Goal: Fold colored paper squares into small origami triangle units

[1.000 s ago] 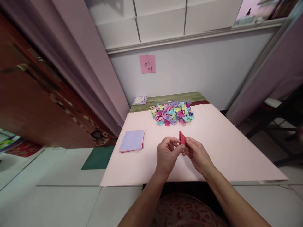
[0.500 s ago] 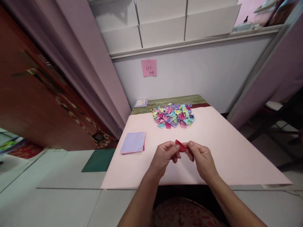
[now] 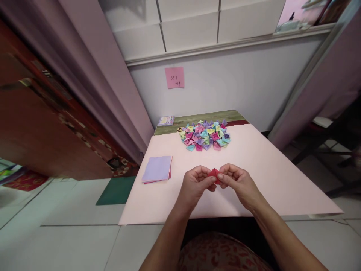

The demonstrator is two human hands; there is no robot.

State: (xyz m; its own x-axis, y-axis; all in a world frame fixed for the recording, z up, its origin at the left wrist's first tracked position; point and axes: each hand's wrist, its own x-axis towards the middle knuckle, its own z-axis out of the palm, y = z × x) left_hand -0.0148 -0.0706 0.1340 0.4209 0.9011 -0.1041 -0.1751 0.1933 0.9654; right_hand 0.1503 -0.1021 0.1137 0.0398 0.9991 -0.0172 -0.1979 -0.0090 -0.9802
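Note:
A small red folded paper point(image 3: 214, 173) is held up between both my hands, above the near part of the pink-covered table point(image 3: 242, 150). My left hand point(image 3: 196, 183) pinches its left side between thumb and fingers. On the other side, my right hand point(image 3: 236, 183) grips it, the thumb lying across its front. Fingertips hide part of its lower edge. Beyond my hands lies a pile of folded paper pieces point(image 3: 205, 136) in many colours. To the left sits a stack of square paper sheets point(image 3: 157, 168), a lilac one on top.
A small printed stack point(image 3: 166, 121) rests at the table's far left corner. A pink note point(image 3: 174, 77) with handwriting is stuck to the wall behind. A wooden door point(image 3: 50, 124) and curtain point(image 3: 113, 67) stand left; a green mat point(image 3: 115, 191) lies on the floor.
The red paper has turned from a narrow, tilted edge to show a pointed, flat face. My right hand has shifted its grip, bringing its thumb onto the paper's front. The view has moved slightly.

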